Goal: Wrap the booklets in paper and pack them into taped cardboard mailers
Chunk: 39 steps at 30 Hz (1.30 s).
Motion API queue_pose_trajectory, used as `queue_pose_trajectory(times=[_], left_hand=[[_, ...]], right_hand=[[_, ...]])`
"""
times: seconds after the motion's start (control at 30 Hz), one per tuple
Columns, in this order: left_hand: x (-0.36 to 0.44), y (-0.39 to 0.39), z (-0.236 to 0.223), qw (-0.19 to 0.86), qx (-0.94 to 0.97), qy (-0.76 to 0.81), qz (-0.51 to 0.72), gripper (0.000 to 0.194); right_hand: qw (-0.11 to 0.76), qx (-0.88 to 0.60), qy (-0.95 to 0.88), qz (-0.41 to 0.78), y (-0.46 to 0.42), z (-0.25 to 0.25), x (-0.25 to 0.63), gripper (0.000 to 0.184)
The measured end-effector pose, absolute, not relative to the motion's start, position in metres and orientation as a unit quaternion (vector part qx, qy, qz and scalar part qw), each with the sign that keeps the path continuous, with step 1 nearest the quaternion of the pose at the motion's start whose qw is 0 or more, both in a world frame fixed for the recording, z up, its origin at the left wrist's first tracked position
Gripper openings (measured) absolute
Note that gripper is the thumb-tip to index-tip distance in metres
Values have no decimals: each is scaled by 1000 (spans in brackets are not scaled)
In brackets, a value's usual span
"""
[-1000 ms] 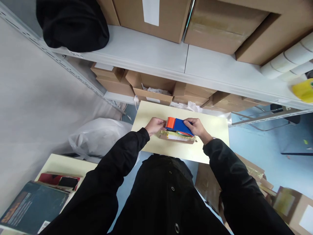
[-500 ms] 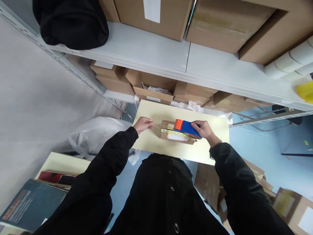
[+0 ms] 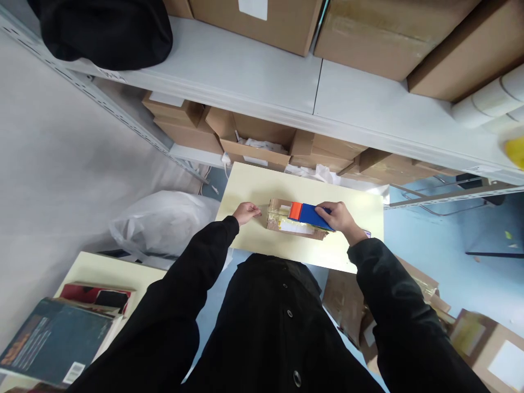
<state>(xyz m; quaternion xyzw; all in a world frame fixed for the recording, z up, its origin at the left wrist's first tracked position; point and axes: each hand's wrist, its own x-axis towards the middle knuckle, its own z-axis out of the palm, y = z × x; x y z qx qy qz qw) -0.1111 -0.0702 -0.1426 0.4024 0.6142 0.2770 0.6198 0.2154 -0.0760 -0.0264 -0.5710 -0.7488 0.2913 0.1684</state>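
Note:
A small cardboard box (image 3: 272, 222) with a white label and shiny tape lies lengthwise on the pale yellow tabletop (image 3: 249, 180). My right hand (image 3: 336, 215) grips a blue and orange tape dispenser (image 3: 310, 213), which rests over the upper side of the box. The orange end points left, and my fingers cover the right end. Just off the box's left end, my left hand (image 3: 247, 212) is closed in a pinch. Whatever lies between its fingertips is too small to make out.
Behind the table stands grey shelving (image 3: 245, 60) with cardboard boxes (image 3: 262, 147) and a black bag-like item (image 3: 106, 33). Clear plastic sheeting (image 3: 164, 224) bunches at left, above stacked books (image 3: 57, 338). More cartons (image 3: 487, 344) sit on the floor at right.
The tape dispenser has come down flatter onto the box and slightly left. My left hand has edged right, closer to the box's end. The camera view has shifted a little.

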Motion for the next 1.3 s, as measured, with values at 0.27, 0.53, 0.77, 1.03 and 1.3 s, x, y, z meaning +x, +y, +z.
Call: queue_pose_trajectory(times=[0.27,0.53,0.77,1.03,1.3], left_hand=[[-76,-87,-184,571,404,656,283,34],[-102,-97,-167,505,578,593,244,75],[-82,-79,-101,233,885,403,26,144],[-50,-74,-103,169,882,434,-76,132],[-51,-74,-101,143,879,446,-94,120]], right_hand=[[152,-569,-755,287,-78,-26,216,33],[146,-570,-760,277,-79,-27,217,34],[139,-567,-766,270,-78,-26,216,35],[110,-560,-780,258,-77,-23,212,36],[90,-557,-776,284,-78,-22,272,38]])
